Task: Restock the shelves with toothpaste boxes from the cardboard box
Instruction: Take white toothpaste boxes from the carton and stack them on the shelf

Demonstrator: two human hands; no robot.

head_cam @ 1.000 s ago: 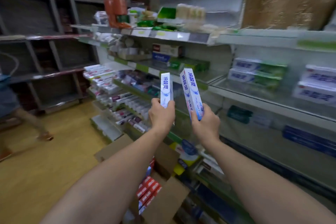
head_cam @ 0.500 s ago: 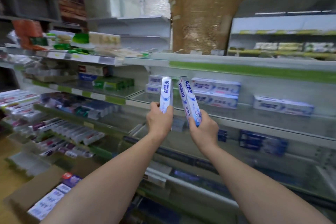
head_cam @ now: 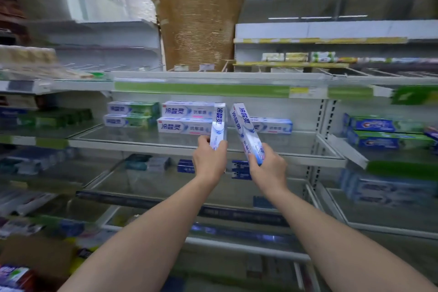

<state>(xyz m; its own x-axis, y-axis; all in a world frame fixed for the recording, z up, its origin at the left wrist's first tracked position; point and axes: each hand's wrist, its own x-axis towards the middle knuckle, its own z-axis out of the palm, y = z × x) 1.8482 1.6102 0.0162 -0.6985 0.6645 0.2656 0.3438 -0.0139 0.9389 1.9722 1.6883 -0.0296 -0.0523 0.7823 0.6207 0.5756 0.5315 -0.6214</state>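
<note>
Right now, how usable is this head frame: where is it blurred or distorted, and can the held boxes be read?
Head view: edges smear with motion blur, worst on the green shelf strip; wide-angle bending curves the shelves. Centre stays sharp: print on the box in the left hand and in the right hand is legible.

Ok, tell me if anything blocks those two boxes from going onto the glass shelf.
Nothing visible does. The left hand and right hand each hold a box upright before the shelf. Its front is bare; stacked boxes sit further back.
</note>
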